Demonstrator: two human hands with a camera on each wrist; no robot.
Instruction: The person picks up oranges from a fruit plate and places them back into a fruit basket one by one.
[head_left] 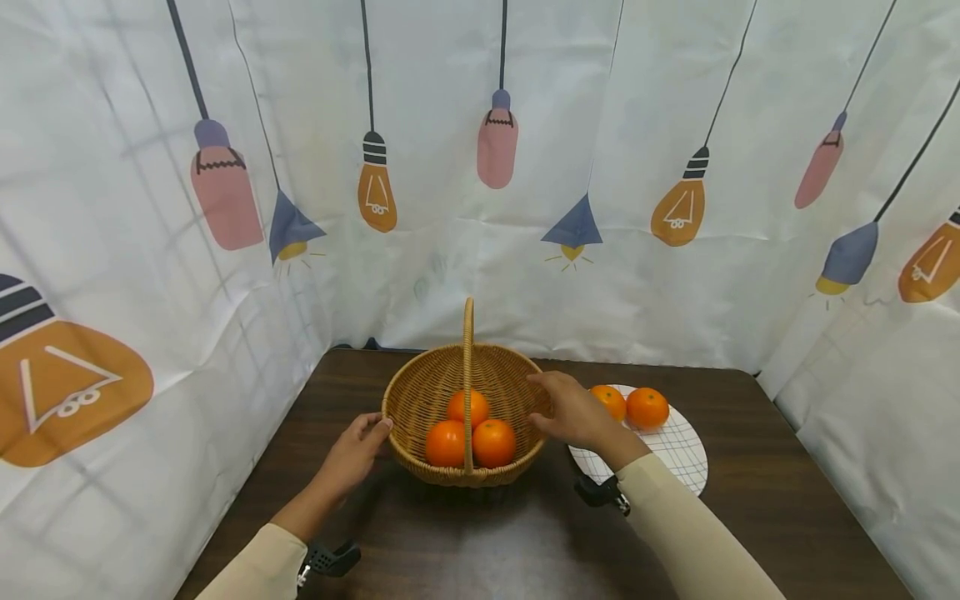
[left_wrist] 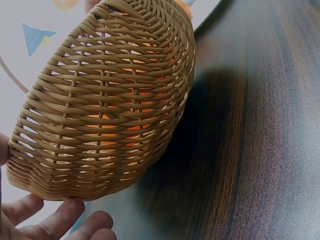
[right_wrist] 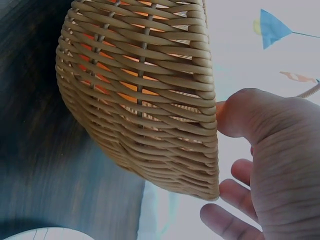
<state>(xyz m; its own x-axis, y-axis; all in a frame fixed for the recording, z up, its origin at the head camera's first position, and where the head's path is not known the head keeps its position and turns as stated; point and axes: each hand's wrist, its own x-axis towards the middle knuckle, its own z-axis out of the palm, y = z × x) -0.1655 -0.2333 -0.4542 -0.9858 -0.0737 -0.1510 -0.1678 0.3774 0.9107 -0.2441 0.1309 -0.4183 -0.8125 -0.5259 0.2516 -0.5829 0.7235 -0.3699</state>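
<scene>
A woven wicker basket [head_left: 427,375] with a tall arched handle stands on the dark wood table, holding 3 oranges [head_left: 492,443]. My left hand [head_left: 356,446] is at its left rim, thumb on the edge. In the left wrist view the fingertips [left_wrist: 72,207] lie against the outside of the weave. At the right rim is my right hand [head_left: 573,408], thumb and forefinger apart. The right wrist view shows its thumb [right_wrist: 235,114] touching the rim, with the other fingers loosely spread beside it.
A white plate [head_left: 686,450] with a grid pattern lies right of the basket, partly behind my right forearm. Two oranges [head_left: 647,409] sit on it. White curtains [head_left: 465,267] printed with lamps surround the table [head_left: 480,550] at the back and sides.
</scene>
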